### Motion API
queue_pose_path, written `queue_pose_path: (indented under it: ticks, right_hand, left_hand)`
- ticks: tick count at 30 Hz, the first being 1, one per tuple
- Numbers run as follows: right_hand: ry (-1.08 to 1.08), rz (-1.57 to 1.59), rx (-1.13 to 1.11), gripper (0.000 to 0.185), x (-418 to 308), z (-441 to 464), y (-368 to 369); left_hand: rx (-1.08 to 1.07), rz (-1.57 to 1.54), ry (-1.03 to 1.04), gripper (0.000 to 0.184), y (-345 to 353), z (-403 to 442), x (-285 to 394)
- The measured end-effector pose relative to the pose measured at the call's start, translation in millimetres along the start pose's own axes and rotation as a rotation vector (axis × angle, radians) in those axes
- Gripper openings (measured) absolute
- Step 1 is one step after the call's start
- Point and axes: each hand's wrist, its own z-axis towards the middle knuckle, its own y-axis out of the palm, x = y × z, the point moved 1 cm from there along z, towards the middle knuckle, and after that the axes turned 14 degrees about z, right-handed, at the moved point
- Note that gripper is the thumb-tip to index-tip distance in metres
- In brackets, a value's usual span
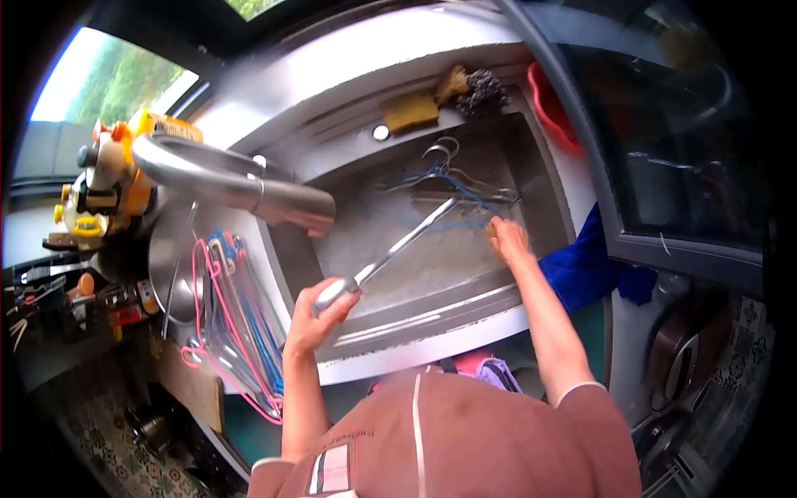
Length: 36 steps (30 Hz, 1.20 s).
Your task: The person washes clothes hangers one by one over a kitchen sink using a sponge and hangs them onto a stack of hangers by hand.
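Note:
My left hand (314,319) is closed around the broad grey end of a long silvery bar (407,242), which slants up over the sink. Its kind is not clear from here. Inside the steel sink (382,270) lie several clothes hangers (490,191), some metal and some blue, their hooks toward the back wall. My right hand (510,238) is over the sink's right side beside these hangers, its fingers curled together. Something small and yellowish may be at its fingertips, but I cannot make it out.
A steel faucet (249,192) juts over the sink's left. Pink, blue and clear hangers (241,324) hang left of it. A yellow sponge (409,111) and scourer (483,93) line the back ledge. A red basin (552,112), blue cloth (573,266) and open window pane (689,141) are rightward.

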Motion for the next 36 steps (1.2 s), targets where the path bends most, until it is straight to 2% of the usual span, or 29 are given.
queue_pose_path:
  ticks: [1,3,4,6,7,8,11,14,17,22,25,28,36]
  right_hand:
    - [0.047,0.303,0.078,0.033,-21,-7,-13]
    - [-0.025,0.444,0.256,0.029,-55,-19,-44]
    - [-0.143,0.485,0.371,0.027,-83,-32,-67]
    - [-0.158,0.750,0.292,0.026,-136,-53,-100]
    - [-0.179,0.932,0.136,0.027,-163,-65,-111]
    - [-0.318,0.965,0.063,0.028,-182,-73,-107]
    - [-0.843,0.691,0.114,0.028,-233,-91,-84]
    - [-0.586,0.700,0.037,0.026,-258,-103,-81]
    - [-0.721,0.598,0.043,0.023,-267,-109,-92]
    - [-0.837,0.411,0.242,0.018,-250,-102,-108]
    - [-0.702,0.228,0.283,0.024,-235,-94,-128]
    - [-0.699,0.201,0.258,0.022,-223,-91,-133]
    - [-0.765,0.217,0.497,0.020,-222,-92,-125]
  left_hand:
    - [0.031,0.132,0.091,0.014,0,1,3]
    - [0.056,0.112,0.025,0.014,0,-3,1]
    - [0.038,0.067,0.012,0.015,0,-3,3]
    - [0.026,0.118,0.034,0.015,-1,-1,3]
    - [0.020,0.137,0.042,0.015,1,-1,3]
    - [0.006,0.128,0.077,0.015,1,-1,4]
    - [-0.021,0.081,0.138,0.014,0,-6,12]
    - [0.052,0.007,0.142,0.012,-9,-22,6]
    - [0.070,-0.052,0.177,0.010,-10,-37,5]
    - [0.043,-0.081,0.305,0.012,-9,-50,11]
    - [0.009,-0.020,0.384,0.016,-16,-56,8]
    - [0.004,0.107,0.396,0.019,-16,-61,7]
    - [-0.039,-0.003,0.381,0.016,-16,-62,10]
